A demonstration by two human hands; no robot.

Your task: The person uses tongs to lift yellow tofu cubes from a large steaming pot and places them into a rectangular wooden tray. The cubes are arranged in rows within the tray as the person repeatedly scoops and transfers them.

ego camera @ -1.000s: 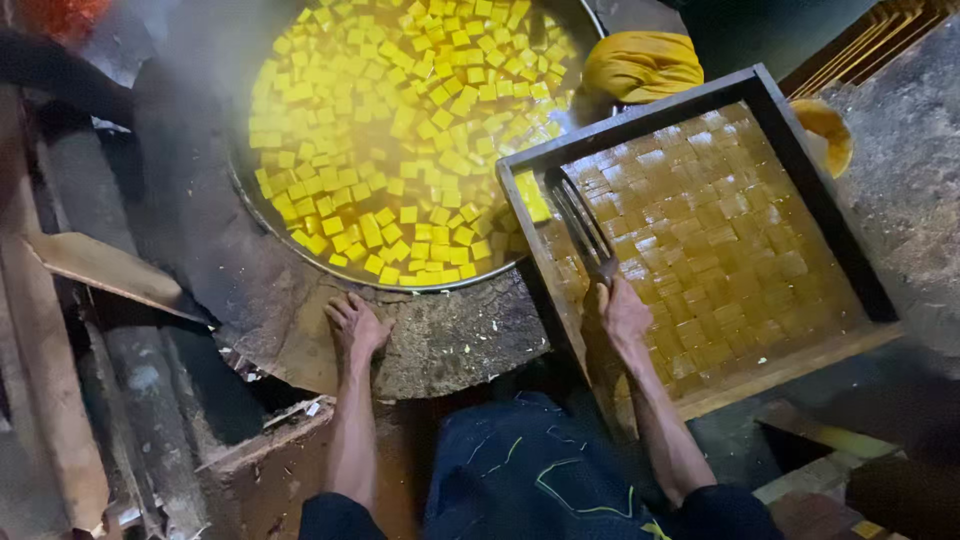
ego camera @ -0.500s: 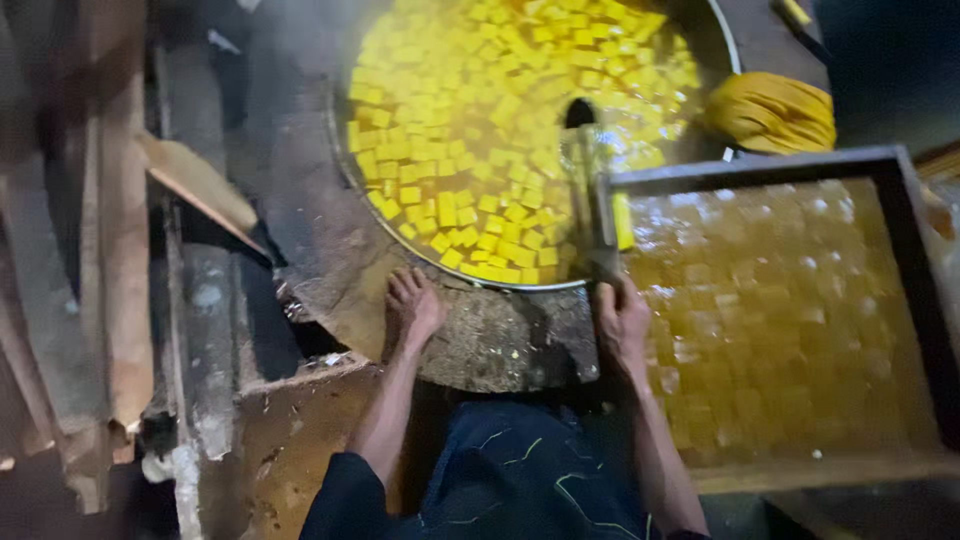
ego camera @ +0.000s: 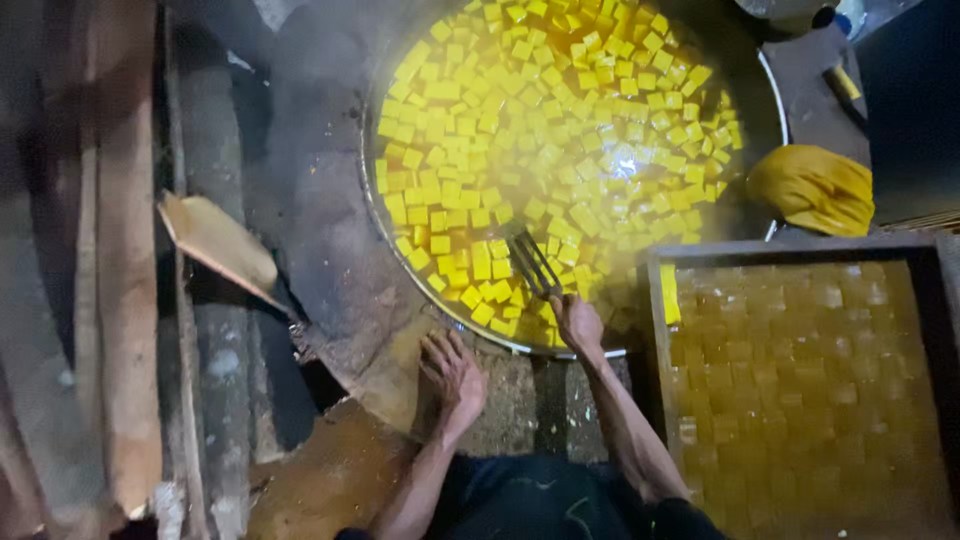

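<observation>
A big round metal pan (ego camera: 372, 215) holds steaming yellow liquid with several yellow cubes (ego camera: 560, 130) floating in it. My right hand (ego camera: 577, 323) grips a dark metal fork-like tool (ego camera: 533, 262) whose prongs reach into the near side of the pan among the cubes. My left hand (ego camera: 452, 372) rests flat, fingers spread, on the rough stone ledge just below the pan's near rim. To the right sits a dark-framed wooden tray (ego camera: 655, 330) packed with amber cubes (ego camera: 800, 380).
A yellow cloth (ego camera: 812, 188) lies beyond the tray by the pan's right rim. A flat wooden paddle (ego camera: 218, 243) lies left of the pan. Wooden planks (ego camera: 120, 260) run down the left side. Steam hangs over the pan.
My right hand has swung the tool left from the tray's edge into the pan. The view has shifted so the pan sits more central. My left hand stays on the ledge.
</observation>
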